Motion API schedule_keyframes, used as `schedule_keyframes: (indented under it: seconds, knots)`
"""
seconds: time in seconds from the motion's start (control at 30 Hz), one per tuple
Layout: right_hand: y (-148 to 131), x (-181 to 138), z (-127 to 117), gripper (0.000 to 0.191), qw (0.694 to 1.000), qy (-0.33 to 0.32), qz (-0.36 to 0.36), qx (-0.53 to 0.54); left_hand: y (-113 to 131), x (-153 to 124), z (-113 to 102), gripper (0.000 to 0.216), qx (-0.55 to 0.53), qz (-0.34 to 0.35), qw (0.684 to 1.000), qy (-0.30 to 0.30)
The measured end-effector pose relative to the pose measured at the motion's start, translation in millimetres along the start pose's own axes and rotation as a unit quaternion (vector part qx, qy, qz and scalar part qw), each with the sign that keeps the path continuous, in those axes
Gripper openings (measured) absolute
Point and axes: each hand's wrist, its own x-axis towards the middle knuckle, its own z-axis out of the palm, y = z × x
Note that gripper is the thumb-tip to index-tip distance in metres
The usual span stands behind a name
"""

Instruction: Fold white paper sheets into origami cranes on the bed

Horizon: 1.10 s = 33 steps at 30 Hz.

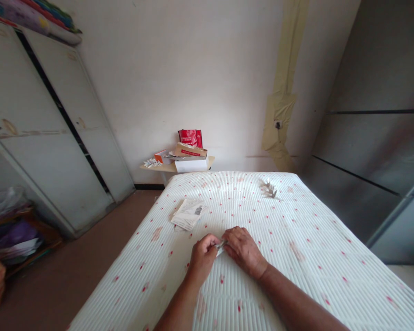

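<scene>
Low over the middle of the bed, my left hand is closed, pinching one end of a small folded strip of paper between thumb and fingers. My right hand curls over the other end, its fingertips close to the left thumb and partly hiding the paper. Beyond and to the left lies a stack of printed paper sheets with a dark picture on the top one. Farther off on the right sit several small folded paper pieces with pointed ends.
A white ribbed bed cover with red specks spreads under my arms. Behind the bed, a small table bears a white box, a red bag and a pile of white pieces. Cabinets stand at the left.
</scene>
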Motion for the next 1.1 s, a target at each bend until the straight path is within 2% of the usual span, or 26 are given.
schedule_keyframes:
  seconds: [0.23, 0.33, 0.43, 0.73, 0.93, 1.1]
  knots:
    - [0.3, -0.5, -0.9, 0.012, 1.000, 0.010, -0.016, -0.010, 11.7, -1.0, -0.7, 0.008, -0.057, -0.030, 0.998, -0.008]
    - [-0.6, -0.4, -1.5, 0.011, 0.999, 0.026, -0.031, -0.021, 15.6, -1.2, -1.2, 0.015, -0.071, -0.045, 0.996, -0.004]
    - [-1.5, 0.0, -1.2, 0.012, 0.998, 0.040, -0.041, -0.025, 16.7, -0.7, -0.6, 0.021, -0.076, -0.053, 0.996, 0.010]
    - [-0.8, -0.2, 0.8, 0.014, 0.997, 0.037, -0.054, -0.040, 15.7, 1.9, -0.5, 0.016, -0.087, -0.074, 0.993, 0.011]
    - [0.2, -1.0, 5.1, 0.016, 0.999, 0.035, -0.032, -0.012, 14.5, 2.0, 0.6, 0.013, -0.041, -0.055, 0.997, 0.021]
    - [0.2, -1.0, 6.0, 0.011, 1.000, 0.019, 0.002, 0.024, 17.2, 0.0, 1.1, 0.012, -0.022, -0.039, 0.999, 0.026]
